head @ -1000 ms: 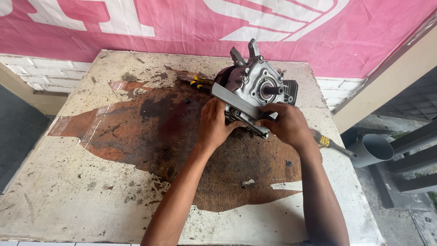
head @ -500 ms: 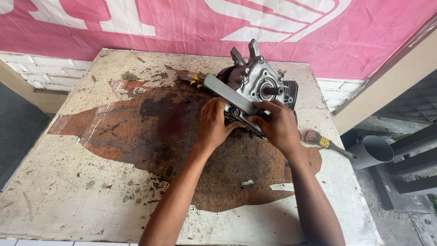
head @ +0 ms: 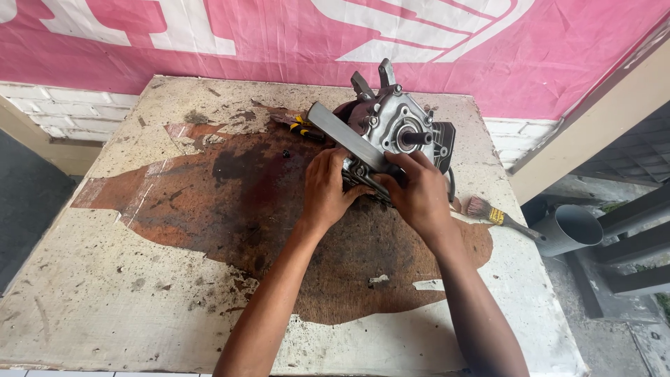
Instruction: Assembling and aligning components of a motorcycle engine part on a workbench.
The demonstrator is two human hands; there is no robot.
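Gripping a flat grey metal bar (head: 347, 137) against the face of a small grey cast-metal engine block (head: 398, 132), the two hands work at the block's lower near edge. The engine block sits toward the far right part of the stained, rust-brown and cream counter (head: 139, 293), its round shaft pointing up toward the camera. The left hand (head: 329, 190) lies curled at the block's lower left corner, fingers bent under the bar's near end; I cannot tell whether it pinches a small part there. The right hand (head: 417, 194) closes over the bar's lower end and the block's bottom rim, thumb pressed on the metal.

By my reading, the step in hand is seating or prying with the bar along the block's cover joint. The next move probably calls for a steady hold on the block with one hand while the other shifts the bar, since the block stands on a narrow side and could tip.

A yellow-and-black handled tool (head: 301, 127) lies just behind the bar. A wooden-handled paintbrush (head: 497, 215) rests near the counter's right edge, apart from both hands.
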